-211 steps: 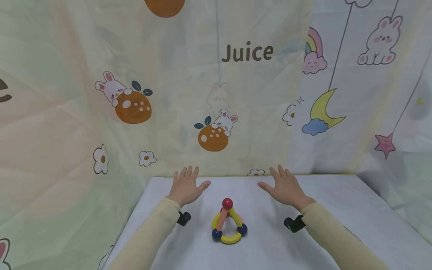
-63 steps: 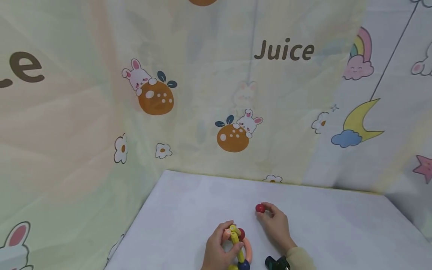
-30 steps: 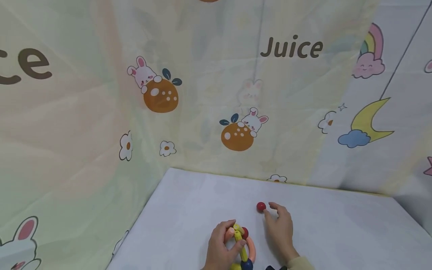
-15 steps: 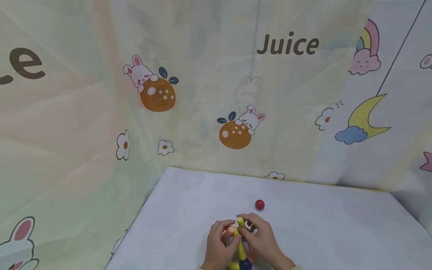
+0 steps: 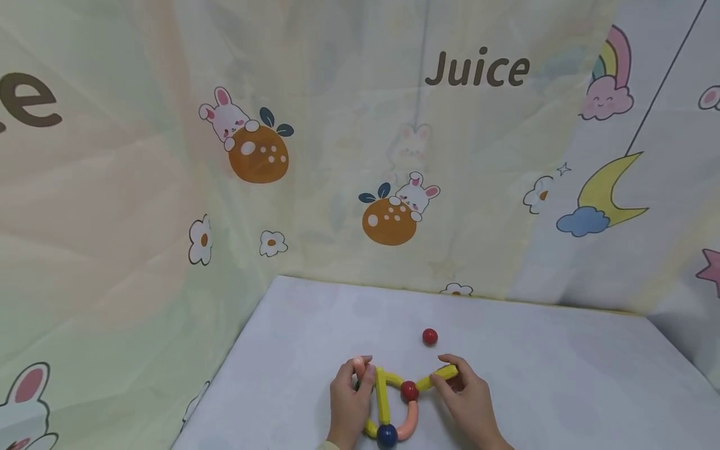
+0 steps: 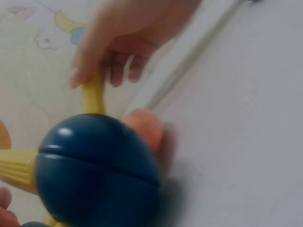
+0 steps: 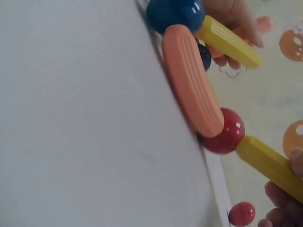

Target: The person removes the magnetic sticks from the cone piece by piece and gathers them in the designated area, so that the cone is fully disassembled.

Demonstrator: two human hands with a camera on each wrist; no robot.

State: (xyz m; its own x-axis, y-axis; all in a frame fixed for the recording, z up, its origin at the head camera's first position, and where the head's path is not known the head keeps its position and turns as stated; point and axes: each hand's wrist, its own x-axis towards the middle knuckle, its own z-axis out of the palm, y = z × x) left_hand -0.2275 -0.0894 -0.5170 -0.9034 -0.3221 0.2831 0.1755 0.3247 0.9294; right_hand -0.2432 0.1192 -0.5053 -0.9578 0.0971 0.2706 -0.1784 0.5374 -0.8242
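A toy of ball joints and magnetic-looking sticks sits low between both hands. My left hand (image 5: 349, 406) grips an orange stick (image 5: 359, 364) at its left side. My right hand (image 5: 472, 400) pinches the outer end of a straight yellow stick (image 5: 447, 372), whose inner end meets a red ball (image 5: 409, 391). From that ball a curved orange stick (image 7: 191, 80) runs to a blue ball (image 5: 387, 435). Another yellow stick (image 5: 383, 400) rises from the blue ball with its far end free. A second blue ball (image 7: 204, 56) is partly hidden behind the first.
A loose red ball (image 5: 430, 337) lies on the white table (image 5: 315, 325) beyond the hands. Behind the table's far edge hangs a printed cloth (image 5: 326, 156) with rabbits, oranges and a moon, which also closes off the left side.
The pyramid's top red ball came off and was set down farther back by my right hand. That hand then pinched a yellow stick and swung it out rightward; my left hand holds the toy.
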